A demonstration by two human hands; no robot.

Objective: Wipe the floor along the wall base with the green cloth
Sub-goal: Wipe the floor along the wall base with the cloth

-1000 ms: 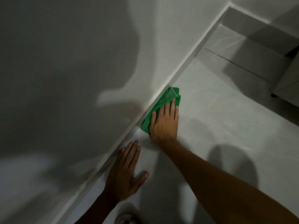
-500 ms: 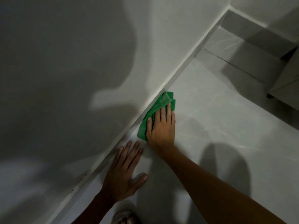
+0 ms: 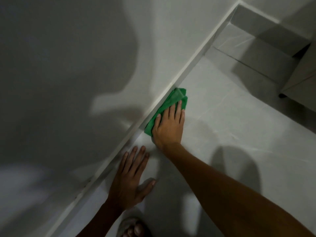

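A big pale wall (image 3: 71, 69) fills the left side. Dark shadows lie across it. At its bottom runs a thin white strip, the wall base (image 3: 186, 65), going from the lower left up to the far corner at the top right.

Next to the strip, the left hand (image 3: 130, 178) lies flat on the floor (image 3: 239, 125). Its fingers (image 3: 135, 158) are spread a little and hold nothing. The fingertips sit just beside the wall base. Below this hand, at the bottom edge, some toes in a sandal (image 3: 132, 228) peek in.

A bit further up is the green cloth (image 3: 169, 104). It is bunched up on the floor, and its long edge touches the wall base. The right hand (image 3: 169, 127) lies flat on top of the cloth's near part. Its fingers (image 3: 178, 111) are straight and close together, pressing the cloth down. The far end of the cloth sticks out past the fingertips.

To the right, the floor is wide and bare, with pale streaks and one round shadow. There is lots of room along the strip, up to the corner. In that corner is a low step (image 3: 253, 47). At the right edge stands a pale cabinet (image 3: 302, 79) on a small dark foot, well apart from the cloth.
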